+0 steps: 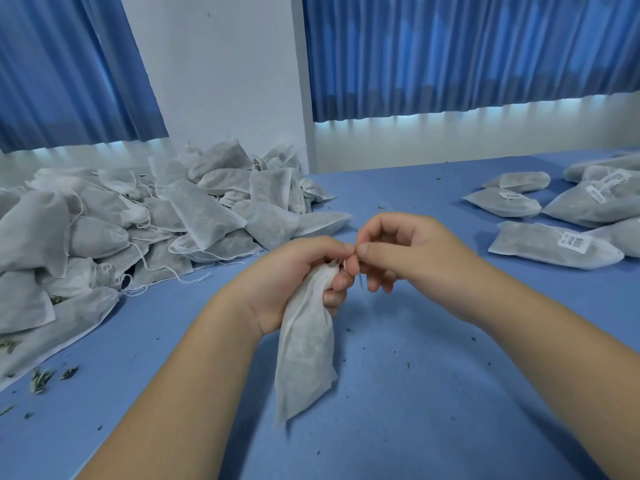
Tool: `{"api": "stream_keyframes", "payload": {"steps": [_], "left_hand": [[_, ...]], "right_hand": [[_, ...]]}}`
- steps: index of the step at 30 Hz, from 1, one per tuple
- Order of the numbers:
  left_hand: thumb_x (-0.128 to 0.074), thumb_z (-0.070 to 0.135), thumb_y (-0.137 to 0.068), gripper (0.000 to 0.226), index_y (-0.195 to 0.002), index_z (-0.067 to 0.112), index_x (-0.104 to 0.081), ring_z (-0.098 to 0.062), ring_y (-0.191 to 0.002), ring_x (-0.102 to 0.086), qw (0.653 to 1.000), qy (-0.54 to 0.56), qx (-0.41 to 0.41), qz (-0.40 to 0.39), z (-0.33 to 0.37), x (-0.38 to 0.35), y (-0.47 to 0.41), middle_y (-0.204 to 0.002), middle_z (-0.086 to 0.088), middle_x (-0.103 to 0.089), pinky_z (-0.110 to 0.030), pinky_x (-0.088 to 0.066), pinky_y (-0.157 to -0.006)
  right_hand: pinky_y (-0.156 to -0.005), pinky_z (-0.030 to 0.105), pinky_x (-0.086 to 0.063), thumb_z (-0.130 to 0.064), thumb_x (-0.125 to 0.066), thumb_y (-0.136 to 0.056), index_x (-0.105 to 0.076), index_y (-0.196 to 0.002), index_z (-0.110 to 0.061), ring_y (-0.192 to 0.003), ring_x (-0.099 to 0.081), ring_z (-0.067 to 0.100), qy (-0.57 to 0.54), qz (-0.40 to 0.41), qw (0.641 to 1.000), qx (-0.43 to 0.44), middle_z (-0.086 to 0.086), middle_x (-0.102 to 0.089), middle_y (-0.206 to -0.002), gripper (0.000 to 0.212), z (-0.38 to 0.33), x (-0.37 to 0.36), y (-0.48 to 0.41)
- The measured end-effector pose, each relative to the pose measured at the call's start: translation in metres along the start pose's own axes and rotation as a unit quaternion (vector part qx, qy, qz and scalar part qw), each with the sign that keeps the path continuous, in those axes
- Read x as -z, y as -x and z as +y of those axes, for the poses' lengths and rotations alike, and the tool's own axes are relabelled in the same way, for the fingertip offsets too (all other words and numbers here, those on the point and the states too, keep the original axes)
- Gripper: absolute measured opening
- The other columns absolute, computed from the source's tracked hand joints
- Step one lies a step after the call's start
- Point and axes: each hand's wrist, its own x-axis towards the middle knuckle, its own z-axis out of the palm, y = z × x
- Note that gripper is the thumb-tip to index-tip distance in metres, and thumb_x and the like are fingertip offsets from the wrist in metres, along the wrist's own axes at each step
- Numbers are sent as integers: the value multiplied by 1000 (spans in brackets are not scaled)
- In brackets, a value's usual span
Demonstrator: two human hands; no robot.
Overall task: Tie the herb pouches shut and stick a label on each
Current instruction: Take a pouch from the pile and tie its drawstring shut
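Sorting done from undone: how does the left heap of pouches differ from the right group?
The left heap is big and piled high; the right group is small and spread out. The right group shows white labels; the left heap shows none. Both are white pouches on the blue table.

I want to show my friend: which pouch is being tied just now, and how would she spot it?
On the blue table, look between the pile at left and the labelled pouches at right. There the left hand grips one pouch by its neck while the right hand pinches its string. It alone is held; the rest lie down.
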Motion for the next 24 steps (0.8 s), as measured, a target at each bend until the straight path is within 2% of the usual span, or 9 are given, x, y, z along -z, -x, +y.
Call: {"api": "stream_keyframes", "payload": {"steps": [2,5,9,12,15,17,22,24], "left_hand": [[-61,22,-79,19,-62,16,-63,-10,-42,-41,1000,-26,-4,-2,-1,-3,0,-55,1,-49,-21,-34,-47],[-56,23,-80,21,-63,15,-64,-11,-42,-42,998,-56,-16,3,-1,-4,0,-57,-1,-50,-22,-35,-47],[-56,23,-80,21,-64,13,-65,-12,-41,-41,997,-69,-23,-5,1,-5,2,-57,-2,-50,-21,-38,-44],[-56,24,-81,22,-64,14,-65,-11,-40,-39,996,-83,-23,-9,4,-3,6,-56,-1,-48,-21,-36,-43],[-56,25,-82,22,-65,14,-66,-11,-39,-37,993,-116,-21,-1,6,0,9,-54,0,-48,-20,-35,-43],[-56,25,-83,22,-66,13,-67,-11,-39,-37,991,-135,-24,-3,6,1,11,-53,-1,-48,-20,-34,-43],[-56,24,-84,23,-66,13,-67,-12,-39,-37,986,-166,-33,2,6,0,12,-52,-3,-48,-19,-34,-44],[-56,24,-84,23,-66,13,-67,-12,-40,-37,984,-174,-37,0,6,-1,12,-52,-3,-48,-20,-34,-44]], "right_hand": [[-57,29,-47,-4,-58,-90,-61,-77,-12,-60,-60,18,-12,8,1000,-14,17,-66,-80,15,5,0,4],[-58,28,-47,-2,-60,-86,-63,-77,-10,-60,-60,15,9,-8,999,-31,8,-65,-75,12,10,-1,10],[-57,26,-47,4,-58,-85,-63,-74,-13,-58,-58,14,6,-20,1000,-22,14,-64,-77,20,11,-5,14],[-58,28,-47,1,-59,-87,-63,-77,-10,-59,-58,15,-9,-9,1000,-14,9,-64,-73,16,9,-4,14],[-60,31,-48,-1,-60,-88,-63,-79,-8,-60,-59,16,-13,-11,1000,-8,21,-67,-85,12,7,-4,16],[-58,29,-48,0,-60,-87,-63,-76,-10,-59,-59,15,-8,-14,1000,-5,23,-67,-89,15,7,-6,16],[-56,28,-48,1,-62,-84,-63,-73,-12,-57,-59,13,-6,-3,1000,-1,7,-65,-70,17,11,-6,15],[-57,28,-48,1,-62,-83,-63,-73,-13,-57,-59,13,-2,-3,1000,1,15,-66,-74,17,12,-6,15]]}}
